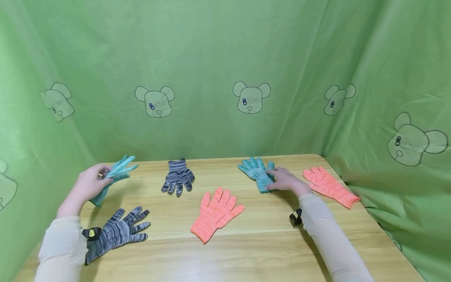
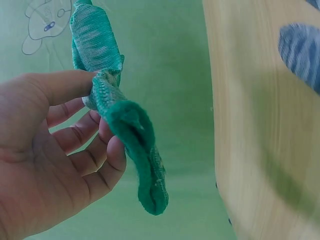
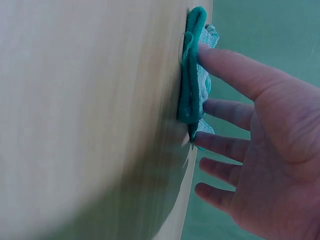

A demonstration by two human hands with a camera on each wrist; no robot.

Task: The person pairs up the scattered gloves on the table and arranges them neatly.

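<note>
Teal glove point(image 1: 114, 173) (airborne), fingers point(image 1: 127, 169) upper-rightward

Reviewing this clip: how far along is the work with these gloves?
Nothing looks finished: no matching pair lies together. In hand: the left hand holds one teal glove raised; the right hand touches the other teal glove, lying on the table. Probably left: both orange gloves and both grey striped gloves, each lying apart from its match.

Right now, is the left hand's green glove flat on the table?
No, the left hand holds that glove at a slant, the glove's fingers raised off the table.
</note>
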